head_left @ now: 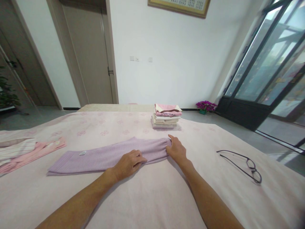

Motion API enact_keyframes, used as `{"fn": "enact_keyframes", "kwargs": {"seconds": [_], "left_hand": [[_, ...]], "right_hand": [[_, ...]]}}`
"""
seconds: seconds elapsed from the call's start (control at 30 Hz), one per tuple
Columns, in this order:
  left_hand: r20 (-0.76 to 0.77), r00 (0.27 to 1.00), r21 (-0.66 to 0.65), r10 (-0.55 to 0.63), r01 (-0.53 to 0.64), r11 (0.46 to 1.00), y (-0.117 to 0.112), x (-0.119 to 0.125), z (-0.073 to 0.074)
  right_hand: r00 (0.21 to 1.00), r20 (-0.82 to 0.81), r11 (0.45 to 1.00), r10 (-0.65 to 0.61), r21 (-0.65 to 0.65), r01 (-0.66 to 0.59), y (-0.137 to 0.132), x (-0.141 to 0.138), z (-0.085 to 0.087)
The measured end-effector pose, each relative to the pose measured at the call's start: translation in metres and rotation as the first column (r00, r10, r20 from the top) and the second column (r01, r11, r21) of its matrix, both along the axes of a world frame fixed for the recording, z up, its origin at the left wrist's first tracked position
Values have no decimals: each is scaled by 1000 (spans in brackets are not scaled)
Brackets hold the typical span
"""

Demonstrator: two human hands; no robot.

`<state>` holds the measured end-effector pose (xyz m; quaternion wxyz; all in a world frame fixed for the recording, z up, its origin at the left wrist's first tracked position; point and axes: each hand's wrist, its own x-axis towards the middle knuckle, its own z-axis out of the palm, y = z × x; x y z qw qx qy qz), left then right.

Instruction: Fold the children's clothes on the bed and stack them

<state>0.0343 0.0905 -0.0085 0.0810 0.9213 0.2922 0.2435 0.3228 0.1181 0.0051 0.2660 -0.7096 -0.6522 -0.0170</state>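
Note:
A pair of lilac ribbed pants [100, 157], folded lengthwise, stretches across the bed cover in front of me. A small white tag shows near their left end, and the right end looks gathered. My left hand [130, 163] rests on the pants right of their middle, palm down, thumb pointing right and fingers slightly bent. At the right end, my right hand [176, 149] grips the edge of the pants between thumb and fingers. Part of its grip is hidden behind the hand.
A stack of folded clothes [166, 119] stands at the far side of the pale pink floral cover [152, 197]. Eyeglasses [251, 168] lie at the right. Pink and striped clothes [26, 151] lie at the left edge. Purple flowers [206, 106] stand on the floor beyond.

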Motion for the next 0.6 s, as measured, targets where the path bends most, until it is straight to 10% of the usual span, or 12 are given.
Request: {"fn": "enact_keyframes", "kwargs": {"seconds": [0.27,0.43,0.6], "left_hand": [[112,993,-221,26,-1,975,1,4,7],[194,877,-229,440,-396,889,32,-11,11],[-85,695,-20,714,-718,696,77,-40,12]], "right_hand": [[894,238,896,379,147,-419,-20,-33,7],[867,184,872,463,83,-483,-20,-37,-12],[869,162,870,467,90,-484,-20,-35,-15]]}}
